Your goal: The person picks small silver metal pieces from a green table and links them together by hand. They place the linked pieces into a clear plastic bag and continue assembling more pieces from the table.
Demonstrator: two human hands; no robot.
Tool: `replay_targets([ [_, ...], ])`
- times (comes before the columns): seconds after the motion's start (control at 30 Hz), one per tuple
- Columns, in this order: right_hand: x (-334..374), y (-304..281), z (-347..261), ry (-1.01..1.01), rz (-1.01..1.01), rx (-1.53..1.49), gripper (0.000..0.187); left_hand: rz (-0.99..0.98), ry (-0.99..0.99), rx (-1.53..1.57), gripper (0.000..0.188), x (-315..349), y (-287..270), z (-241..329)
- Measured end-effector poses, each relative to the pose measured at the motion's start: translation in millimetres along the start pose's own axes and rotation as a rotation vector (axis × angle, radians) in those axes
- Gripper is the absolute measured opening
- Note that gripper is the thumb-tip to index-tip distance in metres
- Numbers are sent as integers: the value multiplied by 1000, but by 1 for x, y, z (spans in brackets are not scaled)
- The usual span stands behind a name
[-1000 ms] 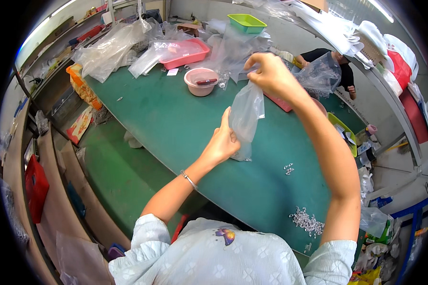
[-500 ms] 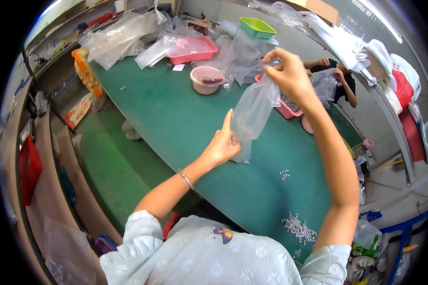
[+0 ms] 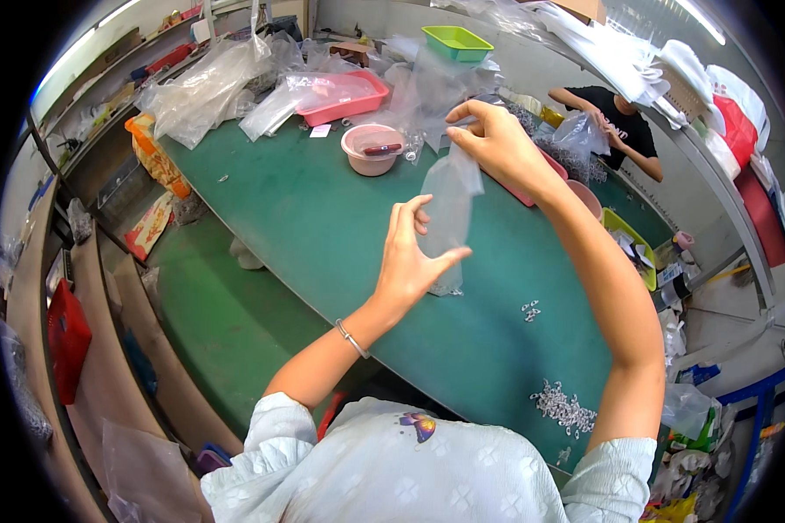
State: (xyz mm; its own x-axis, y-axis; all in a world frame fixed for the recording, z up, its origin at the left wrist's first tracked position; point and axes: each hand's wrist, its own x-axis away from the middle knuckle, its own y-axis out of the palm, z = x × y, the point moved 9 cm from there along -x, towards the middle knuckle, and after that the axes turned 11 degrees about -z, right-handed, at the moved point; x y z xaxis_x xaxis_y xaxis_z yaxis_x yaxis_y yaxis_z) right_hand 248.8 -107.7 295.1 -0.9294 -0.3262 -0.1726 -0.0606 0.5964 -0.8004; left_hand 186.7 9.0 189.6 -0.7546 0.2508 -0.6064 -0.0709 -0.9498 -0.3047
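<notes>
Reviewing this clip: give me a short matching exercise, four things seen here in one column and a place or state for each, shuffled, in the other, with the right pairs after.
Things:
1. clear plastic bag
2. pink bowl
3. green tray
4. heap of small white parts

Places or states:
A. on the green table close to the person's right elbow
B. at the far end, beside crumpled plastic
C. held up between the right hand at its top and the left hand lower down
D. on the table past the hands, a dark red thing inside

Pairs: 1-C, 2-D, 3-B, 4-A
</notes>
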Motion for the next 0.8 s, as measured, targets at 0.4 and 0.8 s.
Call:
replay_targets([
  [0.4, 39, -9, 12, -345, 287, 292, 47, -87, 106, 238, 6, -18, -2, -4],
  [0.8, 67, -77, -28, -455, 637, 429, 13, -37, -50, 312, 79, 15, -4, -51],
])
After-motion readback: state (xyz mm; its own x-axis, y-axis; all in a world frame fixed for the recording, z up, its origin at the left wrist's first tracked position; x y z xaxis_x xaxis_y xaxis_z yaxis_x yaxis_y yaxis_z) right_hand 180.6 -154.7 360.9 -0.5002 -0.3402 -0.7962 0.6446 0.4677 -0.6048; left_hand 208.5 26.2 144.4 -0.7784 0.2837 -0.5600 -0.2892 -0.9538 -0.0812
